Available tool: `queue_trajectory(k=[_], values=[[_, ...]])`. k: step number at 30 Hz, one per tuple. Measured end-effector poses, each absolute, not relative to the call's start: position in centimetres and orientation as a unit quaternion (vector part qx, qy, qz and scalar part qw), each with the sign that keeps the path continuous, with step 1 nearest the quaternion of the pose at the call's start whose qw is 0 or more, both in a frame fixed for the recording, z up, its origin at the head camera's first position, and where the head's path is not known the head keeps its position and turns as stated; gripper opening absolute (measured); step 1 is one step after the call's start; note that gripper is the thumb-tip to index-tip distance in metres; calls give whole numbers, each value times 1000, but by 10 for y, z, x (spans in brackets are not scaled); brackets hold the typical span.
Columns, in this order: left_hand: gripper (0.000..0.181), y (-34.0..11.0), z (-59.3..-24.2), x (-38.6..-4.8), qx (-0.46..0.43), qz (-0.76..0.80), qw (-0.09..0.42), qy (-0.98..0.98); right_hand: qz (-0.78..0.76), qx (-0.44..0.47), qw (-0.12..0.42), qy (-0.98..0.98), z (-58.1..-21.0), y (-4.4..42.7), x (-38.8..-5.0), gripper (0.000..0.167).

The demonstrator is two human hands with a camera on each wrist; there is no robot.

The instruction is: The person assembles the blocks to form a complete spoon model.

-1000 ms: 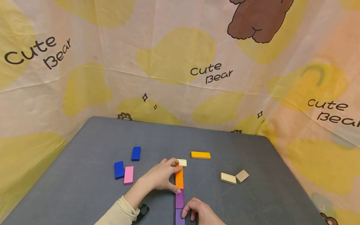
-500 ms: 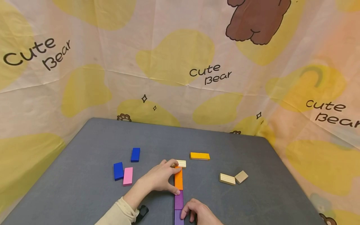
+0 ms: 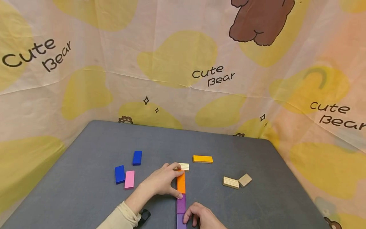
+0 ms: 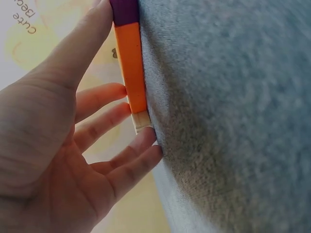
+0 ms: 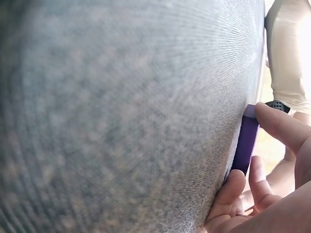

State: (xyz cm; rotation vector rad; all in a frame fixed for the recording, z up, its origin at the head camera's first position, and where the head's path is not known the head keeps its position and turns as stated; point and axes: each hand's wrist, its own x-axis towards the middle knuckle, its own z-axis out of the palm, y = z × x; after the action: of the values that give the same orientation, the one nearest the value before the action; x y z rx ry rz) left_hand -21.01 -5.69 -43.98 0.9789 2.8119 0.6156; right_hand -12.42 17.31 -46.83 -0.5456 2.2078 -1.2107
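In the head view a row of blocks runs away from the front: a lighter purple block (image 3: 181, 222), a darker purple block (image 3: 181, 206), an orange block (image 3: 181, 183), and a pale wooden block (image 3: 184, 167) set crosswise at the far end. My left hand (image 3: 163, 179) spreads over the row, its thumb on the darker purple block. Its fingers touch the orange block's far part and reach the pale block, as the left wrist view shows. My right hand (image 3: 203, 216) holds the near purple block between thumb and fingers; its thumb shows only in the right wrist view.
Left on the grey table (image 3: 94, 152) lie two blue blocks (image 3: 137, 158) and a pink block (image 3: 129, 180). A yellow block (image 3: 202, 159) is farther back. Two plain wooden blocks (image 3: 230, 182) touch at the right. A printed cloth (image 3: 177, 57) surrounds the table.
The head view has shifted very slightly. Both hands and all the blocks keep their places.
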Motion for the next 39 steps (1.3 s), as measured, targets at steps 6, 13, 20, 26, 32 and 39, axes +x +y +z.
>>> queue_trajectory(k=[6, 13, 20, 26, 32, 39], values=[[88, -58, -442, -211, 322, 206, 38, 923, -455, -204, 277, 822, -503, 182, -134, 23], [87, -58, -444, -212, 326, 204, 31, 922, -478, -224, 307, 792, -513, 192, -145, 26], [89, -56, -445, -211, 319, 204, 44, 924, -507, -184, 157, 828, -438, 193, -178, 26], [89, -56, -444, -211, 317, 193, 42, 928, -480, -116, -8, 870, -431, 213, -242, 35], [89, -57, -442, -210, 320, 194, 42, 926, -481, -97, 17, 871, -438, 234, -282, 48], [90, -57, -443, -212, 318, 191, 45, 928, -509, -11, 65, 858, -445, 245, -302, 53]])
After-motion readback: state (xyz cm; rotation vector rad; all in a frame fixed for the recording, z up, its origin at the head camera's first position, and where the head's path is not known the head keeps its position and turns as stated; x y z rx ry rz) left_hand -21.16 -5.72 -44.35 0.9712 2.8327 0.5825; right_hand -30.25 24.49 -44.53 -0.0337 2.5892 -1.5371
